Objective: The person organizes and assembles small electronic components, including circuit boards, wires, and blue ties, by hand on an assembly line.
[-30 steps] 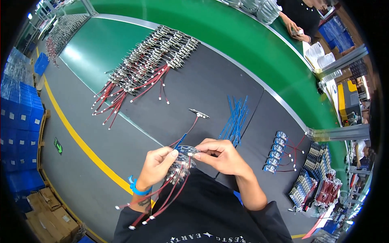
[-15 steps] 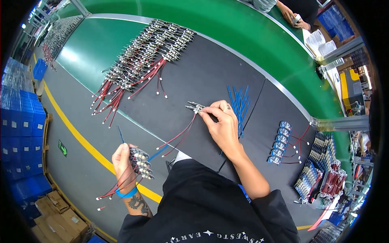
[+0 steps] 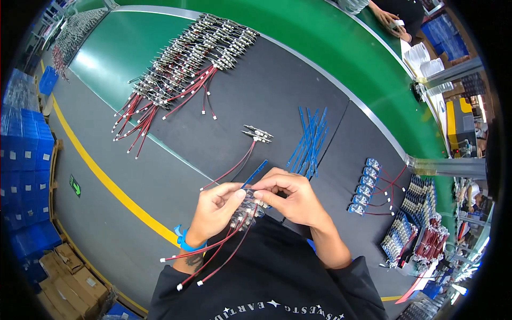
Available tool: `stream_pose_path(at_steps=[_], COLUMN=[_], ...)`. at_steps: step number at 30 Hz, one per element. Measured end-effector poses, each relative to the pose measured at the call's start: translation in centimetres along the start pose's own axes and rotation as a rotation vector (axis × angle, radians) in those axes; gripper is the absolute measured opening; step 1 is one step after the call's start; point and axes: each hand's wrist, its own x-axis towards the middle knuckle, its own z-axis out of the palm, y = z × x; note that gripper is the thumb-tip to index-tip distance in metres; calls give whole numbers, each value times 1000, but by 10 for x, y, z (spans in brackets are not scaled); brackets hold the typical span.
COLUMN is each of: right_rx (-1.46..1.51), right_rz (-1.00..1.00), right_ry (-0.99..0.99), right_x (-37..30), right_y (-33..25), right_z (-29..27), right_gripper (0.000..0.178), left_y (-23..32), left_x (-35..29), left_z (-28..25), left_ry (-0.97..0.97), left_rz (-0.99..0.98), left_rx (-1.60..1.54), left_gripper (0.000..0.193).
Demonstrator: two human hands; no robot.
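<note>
In front of my body, a cluster of small circuit boards [image 3: 246, 213] with white parts and red and black leads is gripped in my left hand [image 3: 220, 211], its fingers closed. A thin blue strip [image 3: 255, 174] slants up from the far edge of that cluster, beside my left thumb. My right hand [image 3: 292, 198] meets the left one, its thumb and fingers pinched on the cluster's near right side; the exact grip point is partly hidden. Just beyond both hands, a smaller group of boards [image 3: 258, 134] lies on the dark mat, its leads trailing toward me.
Loose blue strips [image 3: 309, 141] lie right of centre. Many wired boards [image 3: 192, 58] fill the far left. A row of blue-edged boards [image 3: 366, 185] and stacked boards [image 3: 418, 218] sit at right. Blue bins [image 3: 26, 165] and cartons [image 3: 72, 274] stand left. Another person's hand [image 3: 389, 20] shows far right.
My right hand has let go of the small board group on the mat and come back to the cluster. My left hand has moved right and up, bringing the cluster to meet it.
</note>
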Motion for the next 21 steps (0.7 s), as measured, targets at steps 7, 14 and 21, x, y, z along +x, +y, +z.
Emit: stream_pose_path(at_steps=[7,14,21], right_rx=[-117,-10,-414], right_rz=[-18,-97,-68], right_ry=[-45,-140,377], right_x=[-2,4,36], right_y=[-7,2,7], right_z=[2,-7,-10], right_gripper=[17,17,12], left_y=[-10,-7,1], left_x=[-13,-17,-20], left_z=[-19,-39,-85], left_ry=[20,-172,416], left_rz=[78,-207,90], left_rx=[282,-74,-90], left_gripper=[21,31,35])
